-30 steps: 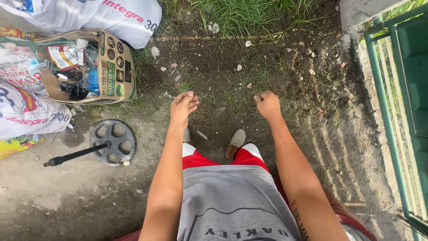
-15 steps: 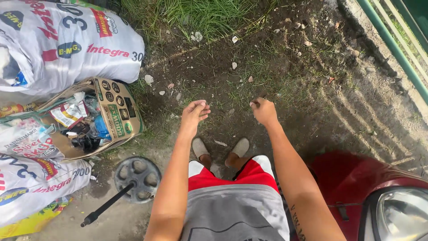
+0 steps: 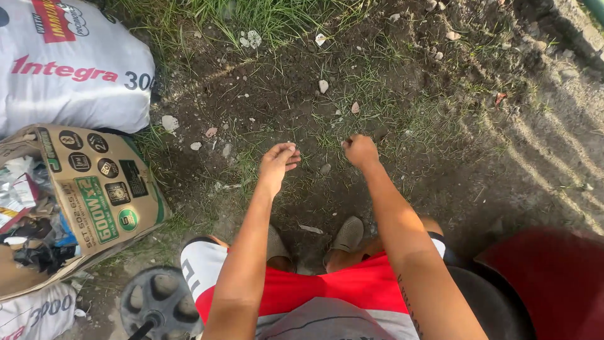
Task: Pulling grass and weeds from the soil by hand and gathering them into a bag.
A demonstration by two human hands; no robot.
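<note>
Ground: dark bare soil with thin grass tufts and scattered pale stones, slanted shadow stripes across the right side
White sack: bulging, printed in red and black, lying at upper left against the grass edge
Cardboard box: tipped on its side just below the sack, open mouth to the left, crammed with wrappers and dark plastic scraps
Red rounded body: lower right corner, partly cut off by the frame
Spoked wheel base: dark, round, on the dirt at bottom left, beside the person's knee
Person: crouching, red shorts, tan shoes planted on the soil under the arms
Left hand: held low over the dirt, fingers loosely extended together, holding nothing
Right hand: curled into a fist, thumb pinched to fingers; what it grips, I cannot tell
Small stone: on the soil between the two hands
</note>
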